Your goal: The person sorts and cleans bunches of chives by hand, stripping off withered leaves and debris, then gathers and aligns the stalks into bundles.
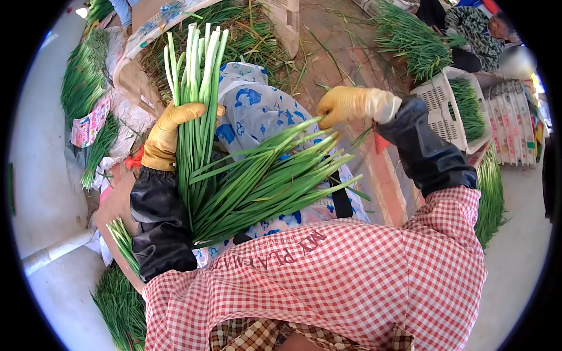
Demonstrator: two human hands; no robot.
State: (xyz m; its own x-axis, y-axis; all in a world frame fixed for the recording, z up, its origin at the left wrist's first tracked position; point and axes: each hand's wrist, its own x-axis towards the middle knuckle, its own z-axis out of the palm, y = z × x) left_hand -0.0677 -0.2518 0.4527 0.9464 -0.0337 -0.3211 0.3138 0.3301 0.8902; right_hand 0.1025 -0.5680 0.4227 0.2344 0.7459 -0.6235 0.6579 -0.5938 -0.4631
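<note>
My left hand (171, 131), in a yellow glove, is closed around a bunch of garlic chives (199, 111), whose white stem ends point up and away from me. More garlic chives (263, 184) lie fanned across my lap, their pale ends toward the right and their leaves running under the held bunch. My right hand (351, 106), also gloved in yellow, is closed with the fingertips pinching the pale end of one stalk at the top of that fan. A clear apron (257, 111) with blue prints lies over my knees below the chives.
Ahead stands a pale plastic crate (285, 23) beside loose trimmings (240, 35). A white basket (436, 114) holding green bundles is at the right. More chives (88, 73) lie at the left, and others (120, 304) near my left elbow. Another person (474, 35) sits far right.
</note>
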